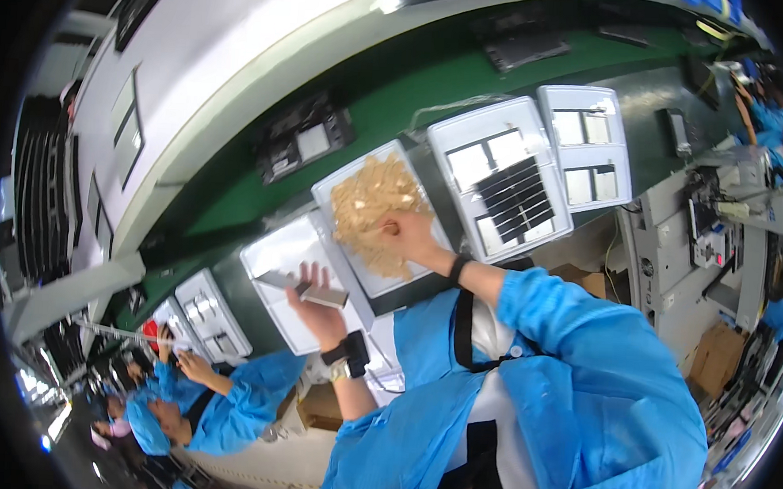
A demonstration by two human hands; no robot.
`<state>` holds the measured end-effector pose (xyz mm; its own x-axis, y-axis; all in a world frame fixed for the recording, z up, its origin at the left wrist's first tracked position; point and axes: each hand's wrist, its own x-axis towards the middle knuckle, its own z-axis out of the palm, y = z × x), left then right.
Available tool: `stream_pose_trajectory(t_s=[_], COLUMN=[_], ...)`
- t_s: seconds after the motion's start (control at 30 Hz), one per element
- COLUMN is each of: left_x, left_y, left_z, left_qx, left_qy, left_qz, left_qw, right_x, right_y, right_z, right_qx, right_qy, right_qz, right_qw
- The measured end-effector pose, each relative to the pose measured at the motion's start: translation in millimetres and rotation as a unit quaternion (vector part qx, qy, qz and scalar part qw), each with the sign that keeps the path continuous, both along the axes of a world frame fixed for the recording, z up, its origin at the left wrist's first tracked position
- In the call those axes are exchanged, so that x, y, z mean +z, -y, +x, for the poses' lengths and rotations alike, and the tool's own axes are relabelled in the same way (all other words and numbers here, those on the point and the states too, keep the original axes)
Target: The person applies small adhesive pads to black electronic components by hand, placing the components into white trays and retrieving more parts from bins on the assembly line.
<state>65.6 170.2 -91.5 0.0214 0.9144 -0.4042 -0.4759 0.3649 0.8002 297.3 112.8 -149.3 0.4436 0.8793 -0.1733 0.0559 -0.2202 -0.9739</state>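
My left hand [317, 316] is raised over a white tray [272, 243], its fingers extended behind a flat grey rectangular piece [325, 295] that it holds by thumb and palm. To its right, my right hand [410, 235] reaches into a second white tray [330, 208] heaped with small tan pieces [370, 188]. Its thumb and index finger are drawn together at the heap; whatever lies between them is too small to make out. A black band circles my right wrist, and a dark device is strapped to my left wrist.
Further right stand a white tray [441, 150] with black slatted parts [513, 198] and white blocks, and another tray [626, 168]. A dark fixture [304, 141] lies on the green work surface [225, 200]. A co-worker in blue [246, 405] works at the left beside more trays [215, 311].
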Motion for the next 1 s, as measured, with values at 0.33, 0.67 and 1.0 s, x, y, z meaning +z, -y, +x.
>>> stream_pose_trajectory(t_s=[0.33,0.67,1.0], left_x=[8,84,81], left_y=[-8,-31,-62], left_z=[41,212,315], left_qx=[-0.076,-0.299,-0.403], left_qy=[-0.141,-0.269,-0.427], left_qz=[0.049,0.167,0.248], left_qw=[0.986,0.9,0.77], right_x=[21,-63,-124], right_y=[0,24,-9], right_z=[153,554,619], right_qx=[0.058,-0.301,-0.216], right_qy=[0.194,0.278,0.403], right_qz=[-0.011,-0.181,-0.24], right_qw=[0.979,0.894,0.856])
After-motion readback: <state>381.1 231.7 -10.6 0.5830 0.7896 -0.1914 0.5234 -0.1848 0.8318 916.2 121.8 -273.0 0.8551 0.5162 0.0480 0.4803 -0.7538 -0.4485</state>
